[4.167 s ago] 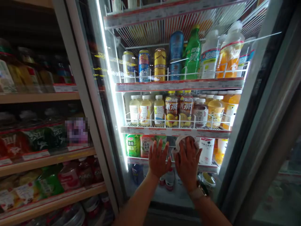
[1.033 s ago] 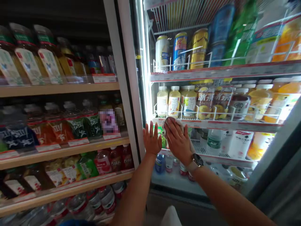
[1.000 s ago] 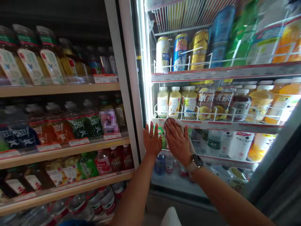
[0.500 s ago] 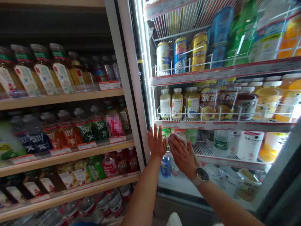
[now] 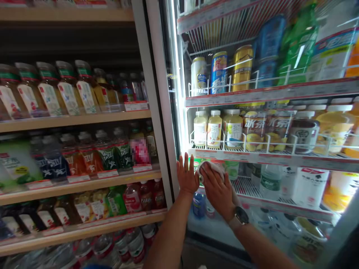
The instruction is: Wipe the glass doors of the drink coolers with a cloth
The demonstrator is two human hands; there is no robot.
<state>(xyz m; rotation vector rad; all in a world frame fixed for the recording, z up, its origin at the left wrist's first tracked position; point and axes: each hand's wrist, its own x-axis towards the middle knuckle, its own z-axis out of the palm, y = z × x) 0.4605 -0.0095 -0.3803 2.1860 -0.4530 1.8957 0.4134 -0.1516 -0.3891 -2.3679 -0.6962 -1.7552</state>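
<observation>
Two hands up at the glass [image 5: 214,228] of the cooler in the head view, and they share the work unevenly! Right hand [image 5: 218,188]: fingers together, laid over the white cloth [image 5: 218,168] and holding it, the far edge showing beyond the fingertips and a loose end trailing out by the wrist. Left hand [image 5: 187,179]: nothing in it, fingers a little apart, palm toward the glass just beside the frame [image 5: 162,93]. Full contact there? Looks like it, but I can't swear to it.

So where's the cloth? Near the left side of the pane, in front of the cartons [image 5: 232,170], below the shelf of tea bottles [image 5: 214,129]. Whether the thumb grips it, I can't tell.

Now, technique! This looks like a wipe, and a good one wants the whole palm bearing evenly, the cloth spread flat with that trailing end tucked in. Overlap the strokes, run them right up to the frame, and lift the bare left palm clear of wiped patches, since it could leave prints. Press gently; the watch [image 5: 241,215] should ride clear of the pane.
</observation>
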